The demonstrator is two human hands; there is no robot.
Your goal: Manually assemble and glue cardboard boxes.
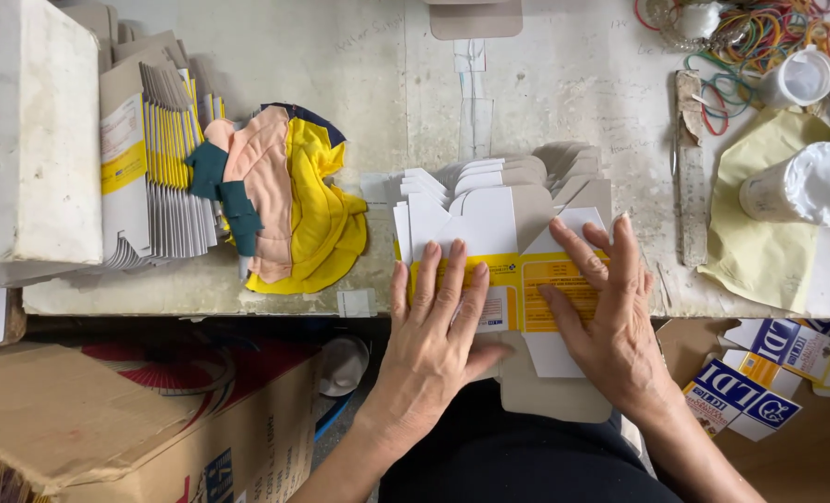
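Note:
My left hand (438, 321) lies flat, fingers spread, on the left half of a flattened white-and-yellow carton blank (517, 279) at the table's near edge. My right hand (601, 307) presses its fingers on the blank's right half, fingertips reaching the white flaps. Under the top blank sits a fanned stack of similar flat cartons (508, 191), white flaps pointing away from me. Neither hand grips anything; both rest palm-down on the cardboard.
A standing row of flat cartons (154, 163) leans at the left beside a white box (28, 140) and a yellow-and-peach cloth (294, 205). Rubber bands (759, 37), white tape rolls (810, 186) and a yellow sheet (759, 233) lie at right. Cardboard boxes (145, 419) stand below.

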